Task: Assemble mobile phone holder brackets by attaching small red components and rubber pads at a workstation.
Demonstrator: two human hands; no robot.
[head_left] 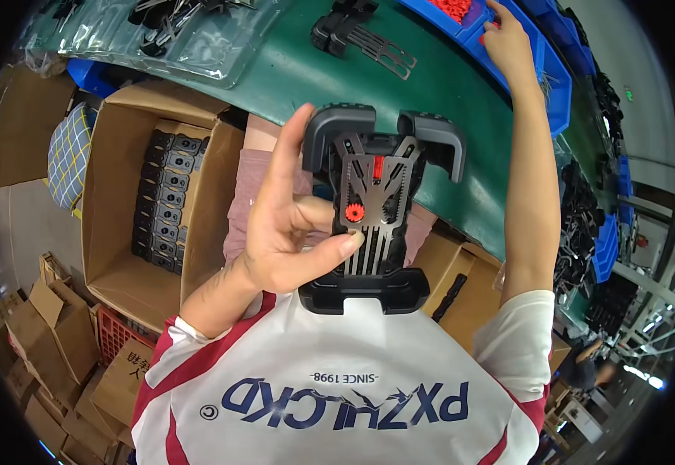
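Note:
My left hand (279, 232) grips a black phone holder (364, 291) in front of my chest, thumb across its metal strips and index finger stretched along its side. The holder has two hooked jaws at the top and a wide foot at the bottom. On its grey metal plate (376, 182) sit a red toothed gear (354, 211) and a narrow red piece in the upper slot. My right hand (508, 43) reaches to the blue bin (473, 31) at the far right, fingers bent together. Red shows at its fingertips; what they pinch is too small to make out. Small red parts (452, 8) lie in the bin.
Another black holder with metal strips (380, 50) lies on the green table (283, 58). A clear plastic tray (221, 66) of metal parts stands far left. An open cardboard box (132, 112) on the left holds stacked black pieces (168, 205). More bins line the right.

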